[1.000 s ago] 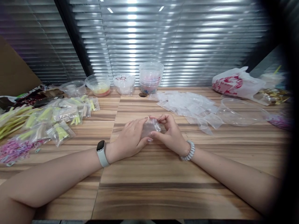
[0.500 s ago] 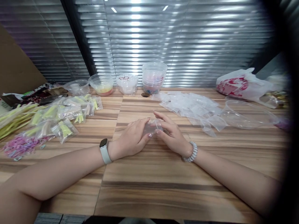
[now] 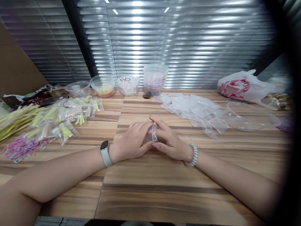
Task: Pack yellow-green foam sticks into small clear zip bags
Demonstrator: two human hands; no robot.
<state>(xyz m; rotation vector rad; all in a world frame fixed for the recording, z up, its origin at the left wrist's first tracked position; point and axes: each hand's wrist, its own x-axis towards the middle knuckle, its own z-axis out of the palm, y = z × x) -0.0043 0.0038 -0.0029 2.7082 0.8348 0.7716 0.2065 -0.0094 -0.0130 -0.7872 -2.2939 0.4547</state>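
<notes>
- Small clear bag (image 3: 154, 133): held just above the table (image 3: 164, 188), midway along its width and nearer the near edge than the far one. It lies between the fingertips of both hands and touches both.
- Left hand (image 3: 133, 141): palm down, fingers curled onto the left side of the small clear bag, gripping it. A white wristband (image 3: 104, 153) sits on the wrist.
- Right hand (image 3: 169, 141): forefinger and thumb pinch the right side of the same bag. A beaded bracelet (image 3: 193, 155) circles the wrist.
- Far edge, left of centre: an empty-looking clear bowl (image 3: 77, 88); beside it a second bowl (image 3: 102, 85) with a yellow and orange layer at its bottom.
- Far edge, centre: a clear tub (image 3: 128, 84) with pale contents too blurred to identify, then stacked tubs (image 3: 155, 78) showing pink and blue inside.
- Right of the hands: a loose heap of empty bags (image 3: 192, 108), touching a large clear bowl (image 3: 249, 116) nearer the right edge.
- Far right corner: a white and red carrier bag (image 3: 240, 86).
- Left edge: filled bags (image 3: 68, 113) holding yellow-green pieces, with a scatter of pink bands (image 3: 18, 147) nearer the near edge.
</notes>
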